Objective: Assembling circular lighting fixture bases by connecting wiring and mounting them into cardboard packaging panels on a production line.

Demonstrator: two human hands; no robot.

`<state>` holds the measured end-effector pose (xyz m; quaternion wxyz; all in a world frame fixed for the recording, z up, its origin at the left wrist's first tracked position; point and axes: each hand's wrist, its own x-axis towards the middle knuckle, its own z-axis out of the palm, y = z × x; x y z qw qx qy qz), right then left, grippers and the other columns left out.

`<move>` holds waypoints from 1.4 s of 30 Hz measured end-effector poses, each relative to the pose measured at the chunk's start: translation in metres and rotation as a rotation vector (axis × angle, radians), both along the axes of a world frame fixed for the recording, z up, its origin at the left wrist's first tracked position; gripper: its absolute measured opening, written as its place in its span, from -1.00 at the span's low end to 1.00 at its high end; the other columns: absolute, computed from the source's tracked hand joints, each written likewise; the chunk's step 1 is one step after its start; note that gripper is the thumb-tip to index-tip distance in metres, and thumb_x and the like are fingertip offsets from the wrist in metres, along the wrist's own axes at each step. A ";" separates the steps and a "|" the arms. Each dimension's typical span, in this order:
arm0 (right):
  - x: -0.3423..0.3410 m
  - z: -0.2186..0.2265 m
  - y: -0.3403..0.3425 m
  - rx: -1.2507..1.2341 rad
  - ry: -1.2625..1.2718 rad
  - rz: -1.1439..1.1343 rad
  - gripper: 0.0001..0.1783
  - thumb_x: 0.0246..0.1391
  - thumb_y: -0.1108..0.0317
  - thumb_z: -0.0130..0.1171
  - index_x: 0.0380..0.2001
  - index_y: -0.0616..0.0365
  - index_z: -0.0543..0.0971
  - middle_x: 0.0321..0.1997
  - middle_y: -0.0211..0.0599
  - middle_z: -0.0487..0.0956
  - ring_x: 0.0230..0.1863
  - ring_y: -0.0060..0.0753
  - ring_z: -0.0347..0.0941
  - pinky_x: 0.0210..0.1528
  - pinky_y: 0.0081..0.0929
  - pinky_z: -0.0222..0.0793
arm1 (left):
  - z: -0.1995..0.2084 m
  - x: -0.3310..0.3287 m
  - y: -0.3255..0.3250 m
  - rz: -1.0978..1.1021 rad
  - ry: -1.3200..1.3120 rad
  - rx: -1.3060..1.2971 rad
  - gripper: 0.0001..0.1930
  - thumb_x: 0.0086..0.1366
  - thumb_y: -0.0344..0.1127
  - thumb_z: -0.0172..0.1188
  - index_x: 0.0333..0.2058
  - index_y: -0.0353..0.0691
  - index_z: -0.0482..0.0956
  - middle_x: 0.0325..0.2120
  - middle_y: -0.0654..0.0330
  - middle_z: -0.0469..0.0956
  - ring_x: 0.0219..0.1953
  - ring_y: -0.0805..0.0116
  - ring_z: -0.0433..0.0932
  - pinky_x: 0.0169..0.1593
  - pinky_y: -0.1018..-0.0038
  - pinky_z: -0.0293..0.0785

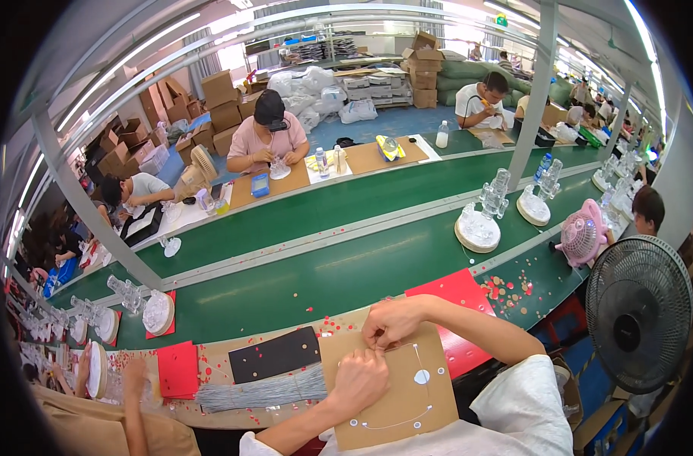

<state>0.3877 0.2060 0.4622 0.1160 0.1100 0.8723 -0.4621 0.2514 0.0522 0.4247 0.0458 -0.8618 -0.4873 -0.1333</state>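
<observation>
A brown cardboard sheet (392,395) leans against me at the table's near edge, with white round marks and a thin white line or cord across it. Over its upper part, my left hand (359,380) and my right hand (396,321) meet, their fingers closed and pinched together. What lies between the fingertips is too small to make out. Left of the sheet lies a bundle of thin grey wire-like strands (263,391), with a black sheet (274,355) behind it. Under my right forearm is a red sheet (460,342).
A green conveyor belt (361,273) runs past the table; clear ornaments on round white bases (477,229) stand along it. Red sheets (177,370) lie to the left. A pink fan (582,234) and a black fan (639,311) stand at right. Co-workers sit across and beside me.
</observation>
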 end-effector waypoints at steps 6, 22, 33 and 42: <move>-0.010 0.007 0.008 -0.016 -0.085 0.060 -0.89 -0.03 0.45 0.18 -0.53 0.25 0.63 -0.63 -0.37 0.59 -0.58 -0.51 0.56 -0.49 -0.45 0.40 | 0.002 0.021 -0.002 0.147 0.131 -0.067 -0.74 -0.05 -0.36 0.16 -0.45 -0.49 0.54 -0.63 -0.01 0.52 -0.55 0.15 0.58 -0.49 0.30 0.48; 0.048 -0.039 -0.080 0.329 0.564 -0.723 -0.80 0.09 0.31 0.33 -0.42 0.21 0.56 -0.31 -0.20 0.51 -0.35 -0.22 0.58 -0.29 -0.31 0.52 | 0.007 -0.032 0.017 0.047 -0.418 -0.015 -0.67 0.11 -0.46 0.27 -0.10 -0.23 0.59 -0.01 0.08 0.53 0.10 0.12 0.47 0.21 0.14 0.23; 0.037 -0.050 -0.101 0.600 0.563 -0.988 -0.76 -0.05 0.31 0.44 -0.45 0.23 0.59 -0.38 -0.26 0.54 -0.43 -0.23 0.56 -0.41 -0.35 0.49 | 0.003 -0.018 0.021 0.102 -0.477 -0.079 -0.66 0.13 -0.46 0.29 -0.10 0.00 0.71 0.03 0.10 0.53 0.13 0.15 0.45 0.24 0.18 0.16; 0.059 -0.064 -0.081 0.494 0.670 -0.832 -0.91 -0.01 0.47 0.38 -0.41 0.22 0.66 -0.40 -0.29 0.56 -0.49 -0.29 0.54 -0.45 -0.39 0.47 | 0.000 -0.012 0.024 0.052 -0.494 -0.079 -0.65 0.11 -0.48 0.30 -0.11 0.03 0.71 0.02 0.05 0.52 0.12 0.12 0.45 0.18 0.19 0.20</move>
